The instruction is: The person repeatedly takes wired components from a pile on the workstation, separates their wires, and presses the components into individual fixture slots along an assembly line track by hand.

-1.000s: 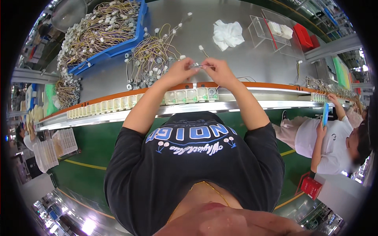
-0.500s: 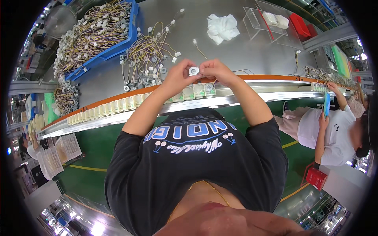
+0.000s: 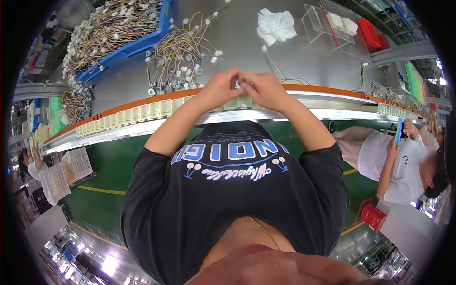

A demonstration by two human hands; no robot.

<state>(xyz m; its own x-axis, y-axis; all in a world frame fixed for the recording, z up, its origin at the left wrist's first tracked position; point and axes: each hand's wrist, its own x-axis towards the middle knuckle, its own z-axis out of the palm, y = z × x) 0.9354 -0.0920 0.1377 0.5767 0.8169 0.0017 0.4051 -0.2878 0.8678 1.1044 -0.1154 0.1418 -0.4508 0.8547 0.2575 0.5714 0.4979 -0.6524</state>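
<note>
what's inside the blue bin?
Blue bin: tangled wires with white plugs, heaped up. The heap covers the bottom, so anything underneath can't be seen.

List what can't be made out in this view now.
Head view: small part, mostly covered by left hand and right hand; each grip is unclear.
Head view: some of the row of cups, behind left forearm.
Head view: far end of the blue bin, cut off by the upper edge.
</note>
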